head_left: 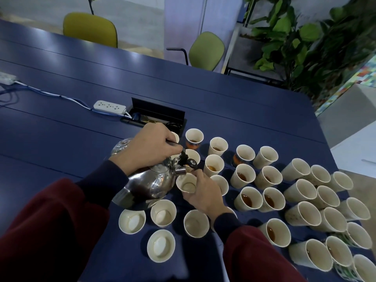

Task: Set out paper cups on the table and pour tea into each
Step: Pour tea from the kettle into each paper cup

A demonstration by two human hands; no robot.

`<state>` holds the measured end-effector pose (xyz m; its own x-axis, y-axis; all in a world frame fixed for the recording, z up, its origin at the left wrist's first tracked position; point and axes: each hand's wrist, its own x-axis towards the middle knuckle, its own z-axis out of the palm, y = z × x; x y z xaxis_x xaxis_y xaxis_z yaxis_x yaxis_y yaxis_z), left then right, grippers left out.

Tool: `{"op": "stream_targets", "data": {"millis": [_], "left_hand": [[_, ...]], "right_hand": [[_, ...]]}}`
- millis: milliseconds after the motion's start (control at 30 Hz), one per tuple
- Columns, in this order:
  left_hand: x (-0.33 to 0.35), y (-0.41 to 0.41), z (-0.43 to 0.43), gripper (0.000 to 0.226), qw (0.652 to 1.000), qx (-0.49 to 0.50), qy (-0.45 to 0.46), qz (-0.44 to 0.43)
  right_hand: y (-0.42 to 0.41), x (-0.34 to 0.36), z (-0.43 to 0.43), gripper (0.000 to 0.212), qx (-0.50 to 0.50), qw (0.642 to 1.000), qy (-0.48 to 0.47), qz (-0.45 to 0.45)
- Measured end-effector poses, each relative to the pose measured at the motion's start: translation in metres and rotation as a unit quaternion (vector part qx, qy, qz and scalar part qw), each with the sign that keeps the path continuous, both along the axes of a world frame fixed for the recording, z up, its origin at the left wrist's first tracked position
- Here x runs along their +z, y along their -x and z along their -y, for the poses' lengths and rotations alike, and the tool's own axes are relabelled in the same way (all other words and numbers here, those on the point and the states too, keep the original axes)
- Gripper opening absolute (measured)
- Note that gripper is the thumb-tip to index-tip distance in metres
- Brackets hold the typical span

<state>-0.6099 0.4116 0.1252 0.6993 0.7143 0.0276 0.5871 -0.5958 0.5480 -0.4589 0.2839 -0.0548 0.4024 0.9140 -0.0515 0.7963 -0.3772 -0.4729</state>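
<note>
one kettle gripped at handle by left hand | right hand curled round paper cup at spout

Dim, cool light falls from overhead, leaving soft pale glare patches on the far left of the dark blue tabletop and sharp highlights on the steel kettle, while wide-angle distortion bends the tabletop's edges and the plant beyond its far right corner looks slightly smeared.
</note>
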Motion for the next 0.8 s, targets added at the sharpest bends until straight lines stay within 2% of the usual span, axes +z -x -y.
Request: {"op": "stream_targets", "data": {"millis": [100,300,567,667,800], "left_hand": [[-0.001,-0.002,0.002,0.046,1.0,-0.013,-0.008,-0.008],[0.003,-0.006,0.008,0.029,1.0,-0.019,-0.008,-0.008],[0.005,-0.008,0.012,0.024,1.0,-0.018,-0.012,-0.001],[0.002,-0.006,0.01,0.028,1.0,-0.017,-0.008,-0.011],[0.001,0.001,0.006,0.051,1.0,-0.004,0.012,-0.013]], "right_hand": [[0.002,0.001,0.001,0.048,0.003,1.0,0.008,-0.015],[0.002,0.0,0.006,0.05,-0.003,0.999,0.002,-0.046],[0.0,0.005,0.008,0.054,-0.008,0.997,0.009,-0.075],[0.0,0.008,0.009,0.055,-0.009,0.997,0.01,-0.073],[0.0,0.009,0.01,0.056,-0.009,0.996,0.025,-0.08]]}}
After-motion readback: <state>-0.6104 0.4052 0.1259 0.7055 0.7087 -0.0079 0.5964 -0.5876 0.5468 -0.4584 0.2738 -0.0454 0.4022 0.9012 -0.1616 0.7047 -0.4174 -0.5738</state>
